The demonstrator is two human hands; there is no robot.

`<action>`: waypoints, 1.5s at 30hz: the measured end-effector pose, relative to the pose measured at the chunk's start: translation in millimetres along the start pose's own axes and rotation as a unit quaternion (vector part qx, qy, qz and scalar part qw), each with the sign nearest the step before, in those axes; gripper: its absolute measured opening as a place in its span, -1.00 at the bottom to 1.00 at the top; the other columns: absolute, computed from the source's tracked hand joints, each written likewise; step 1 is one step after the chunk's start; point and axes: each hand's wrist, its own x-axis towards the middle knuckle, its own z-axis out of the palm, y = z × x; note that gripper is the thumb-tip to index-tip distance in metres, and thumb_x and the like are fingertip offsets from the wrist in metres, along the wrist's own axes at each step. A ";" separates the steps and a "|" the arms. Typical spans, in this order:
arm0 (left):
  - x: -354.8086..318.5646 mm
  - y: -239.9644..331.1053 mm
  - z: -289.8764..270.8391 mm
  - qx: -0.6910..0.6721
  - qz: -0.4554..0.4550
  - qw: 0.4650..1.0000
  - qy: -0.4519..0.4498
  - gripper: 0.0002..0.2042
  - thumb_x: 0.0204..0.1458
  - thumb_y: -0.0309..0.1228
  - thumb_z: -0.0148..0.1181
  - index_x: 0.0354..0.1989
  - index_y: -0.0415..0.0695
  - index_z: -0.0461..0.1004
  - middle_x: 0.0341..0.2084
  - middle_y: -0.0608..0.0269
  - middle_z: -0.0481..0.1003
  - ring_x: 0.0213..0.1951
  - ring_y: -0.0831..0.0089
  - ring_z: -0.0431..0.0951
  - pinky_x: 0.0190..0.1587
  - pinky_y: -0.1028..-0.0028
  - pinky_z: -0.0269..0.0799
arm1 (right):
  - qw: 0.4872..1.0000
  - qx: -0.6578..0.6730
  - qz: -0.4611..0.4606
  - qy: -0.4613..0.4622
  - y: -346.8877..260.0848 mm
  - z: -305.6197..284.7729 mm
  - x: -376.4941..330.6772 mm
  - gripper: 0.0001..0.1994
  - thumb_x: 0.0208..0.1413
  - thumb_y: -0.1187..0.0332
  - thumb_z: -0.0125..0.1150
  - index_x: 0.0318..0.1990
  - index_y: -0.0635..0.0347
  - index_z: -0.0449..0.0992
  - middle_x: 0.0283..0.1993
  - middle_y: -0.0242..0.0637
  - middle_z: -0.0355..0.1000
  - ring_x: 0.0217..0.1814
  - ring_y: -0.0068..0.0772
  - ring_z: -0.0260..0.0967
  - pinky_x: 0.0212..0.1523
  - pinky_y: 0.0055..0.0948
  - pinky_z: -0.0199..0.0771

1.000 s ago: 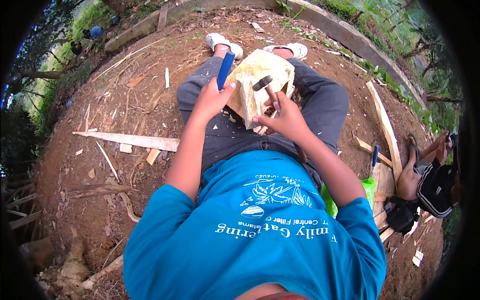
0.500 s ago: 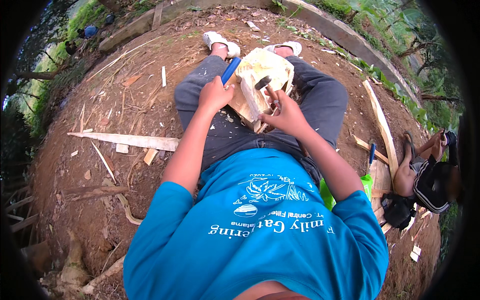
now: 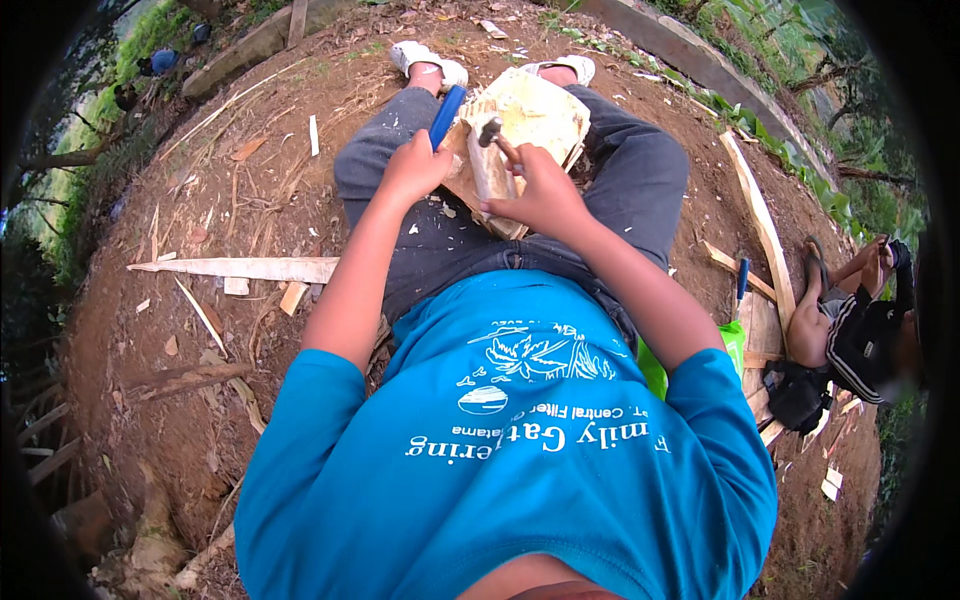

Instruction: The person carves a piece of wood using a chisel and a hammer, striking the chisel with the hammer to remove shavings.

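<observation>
My left hand (image 3: 415,168) is closed round a tool with a blue handle (image 3: 447,117); the handle points up and away, and its working end cannot be made out. In my right hand (image 3: 540,195) is a small hammer (image 3: 490,131), its dark metal head over a narrow piece of pale wood (image 3: 490,172). That piece lies against a broad, rough-cut wood block (image 3: 545,110) between my legs. My right fingers come close to the narrow piece's near end; whether they touch it I cannot tell.
A long pointed wood strip (image 3: 240,268) lies on the soil to the left. On the right are a long split plank (image 3: 760,220), another blue handle (image 3: 742,278), a green bag (image 3: 735,345), a dark bag (image 3: 797,395) and a seated person (image 3: 855,340). Wood chips are scattered around.
The hammer head has moved left, over the narrow wood piece and closer to the blue handle. The blue handle stands more upright. The whole view has shifted slightly.
</observation>
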 end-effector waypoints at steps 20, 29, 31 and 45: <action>-11.0 70.7 -66.7 -0.667 0.242 0.699 0.090 -0.68 0.35 -0.30 0.13 -0.48 -0.03 0.26 -0.68 0.52 0.14 -0.68 0.71 0.05 -0.62 0.58 -0.02 | 0.993 -0.059 -0.026 0.094 15.0 -3.9 116.1 -0.13 -0.11 -0.38 0.44 -0.12 0.45 0.51 -0.28 0.09 0.52 -0.22 -0.04 0.56 -0.15 -0.16 0.53; -31.9 44.5 -69.5 -0.707 0.208 0.666 0.113 -0.71 0.37 -0.32 0.05 -0.47 -0.05 0.26 -0.71 0.49 0.11 -0.68 0.68 0.05 -0.62 0.55 -0.03 | 0.988 -0.128 0.002 -0.090 51.3 20.6 206.7 -0.03 -0.36 -0.30 0.59 0.05 0.42 0.52 -0.05 0.11 0.60 0.01 -0.02 0.61 0.03 -0.20 0.58; -35.7 42.7 -65.9 -0.718 0.207 0.656 0.102 -0.71 0.36 -0.33 0.04 -0.46 -0.05 0.26 -0.71 0.50 0.11 -0.67 0.67 0.05 -0.61 0.55 -0.03 | 0.988 -0.127 -0.014 -0.082 54.9 18.2 195.6 -0.04 -0.34 -0.26 0.58 0.07 0.44 0.50 -0.07 0.11 0.60 -0.01 0.01 0.61 0.01 -0.20 0.57; -43.7 78.6 -30.3 -0.662 0.316 0.680 -0.015 -0.70 0.34 -0.43 -0.02 -0.51 -0.06 0.18 -0.68 0.46 0.14 -0.66 0.69 0.04 -0.60 0.58 -0.04 | 0.990 -0.088 0.001 -0.107 61.4 20.3 171.2 -0.07 -0.36 -0.32 0.57 -0.05 0.42 0.53 -0.15 0.04 0.60 -0.08 -0.06 0.61 -0.05 -0.26 0.56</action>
